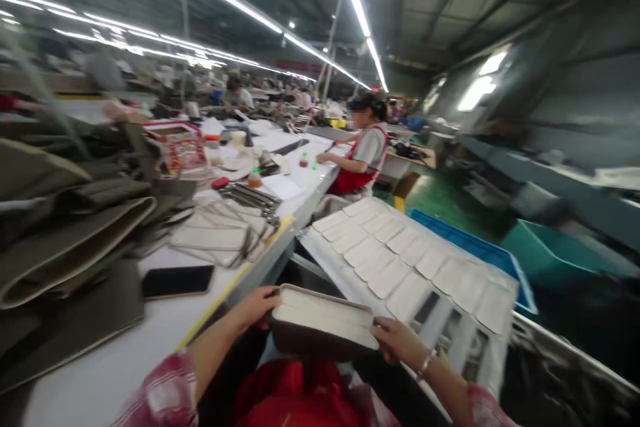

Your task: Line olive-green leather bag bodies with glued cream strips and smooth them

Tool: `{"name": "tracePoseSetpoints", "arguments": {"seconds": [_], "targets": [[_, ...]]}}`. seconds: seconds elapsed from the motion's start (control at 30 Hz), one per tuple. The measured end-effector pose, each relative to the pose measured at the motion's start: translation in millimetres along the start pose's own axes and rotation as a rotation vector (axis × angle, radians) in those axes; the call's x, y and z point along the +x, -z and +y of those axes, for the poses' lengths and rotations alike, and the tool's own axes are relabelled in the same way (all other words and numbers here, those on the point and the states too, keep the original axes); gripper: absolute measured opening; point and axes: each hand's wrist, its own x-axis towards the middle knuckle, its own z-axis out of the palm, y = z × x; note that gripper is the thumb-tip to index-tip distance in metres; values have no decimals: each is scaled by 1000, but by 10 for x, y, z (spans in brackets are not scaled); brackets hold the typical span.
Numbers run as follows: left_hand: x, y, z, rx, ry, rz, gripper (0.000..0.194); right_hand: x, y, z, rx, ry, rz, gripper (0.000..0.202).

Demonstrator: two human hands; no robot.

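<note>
Between my hands is a dark, box-shaped fabric piece [325, 313] with a pale inside and a rounded rim, held above my lap. My left hand [260, 309] is closed on its left end, and my right hand [397, 339] pinches its right end. Just ahead and to the right, flat cream panels [405, 250] with rounded corners lie in overlapping rows on a board. On the table to the left, more pale panels [213, 237] sit in a loose pile beside a dark rectangular piece [179, 281].
Dark olive fabric pieces [75, 247] are heaped on the white table [165, 340] at left. Farther along are a red patterned box [177, 147] and a small bottle [255, 179]. A co-worker [367, 147] sits ahead. Blue [523, 290] and teal bins [555, 250] stand at right.
</note>
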Motion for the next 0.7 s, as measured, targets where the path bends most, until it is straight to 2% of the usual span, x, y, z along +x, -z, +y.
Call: {"name": "tracePoseSetpoints", "arguments": {"seconds": [0.13, 0.27, 0.4, 0.47, 0.5, 0.57, 0.6, 0.7], "targets": [[264, -25, -61, 43, 55, -50, 57, 7, 93, 173, 87, -93, 16, 26], [331, 11, -138, 108, 67, -88, 64, 148, 88, 308, 138, -121, 21, 27], [351, 202, -148, 441, 15, -129, 58, 272, 65, 549, 202, -82, -31, 32], [420, 247, -42, 666, -72, -110, 53, 332, 110, 660, 207, -28, -55, 35], [472, 216, 43, 765, -129, -86, 54, 362, 148, 698, 181, 6, -36, 37], [603, 14, 256, 912, -250, -60, 60, 420, 236, 728, 90, 78, 55, 40], [678, -152, 368, 948, -310, -100, 62, 447, 278, 720, 48, 118, 94, 42], [904, -753, 640, 951, -451, -357, 53, 516, 359, 635, -79, 249, 127, 40]]}}
